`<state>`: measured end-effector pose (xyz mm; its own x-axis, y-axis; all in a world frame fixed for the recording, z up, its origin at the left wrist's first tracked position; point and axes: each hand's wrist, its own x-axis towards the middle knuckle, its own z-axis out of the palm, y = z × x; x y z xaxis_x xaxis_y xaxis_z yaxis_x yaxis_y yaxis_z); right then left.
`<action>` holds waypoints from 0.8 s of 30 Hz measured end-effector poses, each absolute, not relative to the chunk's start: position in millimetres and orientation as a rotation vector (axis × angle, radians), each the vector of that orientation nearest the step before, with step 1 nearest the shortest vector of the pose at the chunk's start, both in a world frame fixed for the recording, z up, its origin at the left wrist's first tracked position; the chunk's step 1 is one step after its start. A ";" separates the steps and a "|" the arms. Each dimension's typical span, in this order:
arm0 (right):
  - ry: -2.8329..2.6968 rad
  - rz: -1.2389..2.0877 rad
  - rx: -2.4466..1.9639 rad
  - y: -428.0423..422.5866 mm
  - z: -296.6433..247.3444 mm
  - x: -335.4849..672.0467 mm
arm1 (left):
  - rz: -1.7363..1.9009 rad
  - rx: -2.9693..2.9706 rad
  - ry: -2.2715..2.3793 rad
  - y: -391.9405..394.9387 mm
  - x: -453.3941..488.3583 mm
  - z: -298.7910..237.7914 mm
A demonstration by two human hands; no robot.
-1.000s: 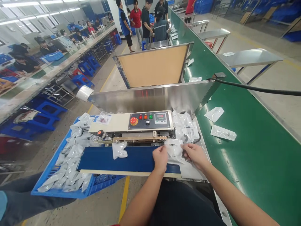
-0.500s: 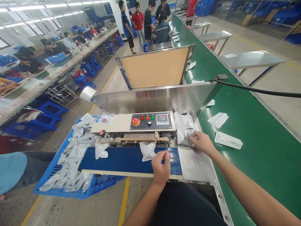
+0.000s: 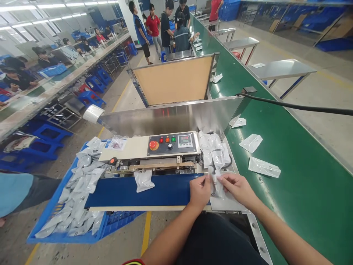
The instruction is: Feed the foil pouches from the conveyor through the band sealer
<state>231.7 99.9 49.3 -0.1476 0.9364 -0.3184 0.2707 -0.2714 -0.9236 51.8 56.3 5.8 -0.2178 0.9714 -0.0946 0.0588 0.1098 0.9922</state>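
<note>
My left hand [image 3: 200, 189] and my right hand [image 3: 237, 188] pinch the two upper edges of a white plastic pouch [image 3: 217, 187], held over the metal plate at the right end of the sealing machine's blue belt [image 3: 165, 189]. Behind it, several more white pouches [image 3: 209, 145] lie heaped beside the control panel [image 3: 173, 144]. Another pouch [image 3: 143, 181] hangs from the band sealer's jaws [image 3: 162, 166], its lower part resting on the blue belt. The fingertips of both hands are closed on the pouch.
A blue crate [image 3: 66, 239] full of white pouches stands at the left end of the machine. On my right runs a green conveyor [image 3: 298, 191] with loose pouches on it. A metal panel [image 3: 165, 116] rises behind the sealer; a black cable [image 3: 298, 105] crosses the conveyor. People work farther off.
My right hand has brought a pouch from the heap toward me, and my left hand has closed on its other edge. The pouch in the sealer has moved left; the one ahead has left the belt.
</note>
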 end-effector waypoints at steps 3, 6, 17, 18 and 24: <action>-1.117 1.479 -1.638 96.2 26.4 216.9 | 1.225 0.888 1.645 59.5 44.9 -12.1; -0.996 1.594 -1.659 104.0 13.4 199.3 | 1.239 0.684 1.733 67.7 31.7 -24.9; -1.686 0.784 -2.279 241.2 -16.8 231.9 | 1.689 0.553 1.846 0.7 -36.1 -5.1; -1.708 0.800 -2.248 240.6 -15.3 233.8 | 1.673 0.635 1.811 -1.1 -30.3 -2.9; -1.693 0.632 -1.604 166.8 27.9 233.5 | 1.541 1.190 1.616 33.1 26.0 13.9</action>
<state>233.5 166.8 27.9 0.0218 0.9867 0.1612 0.6394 0.1102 -0.7610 26.0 33.1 13.9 -0.4170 0.8957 0.1546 0.1969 -0.0770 0.9774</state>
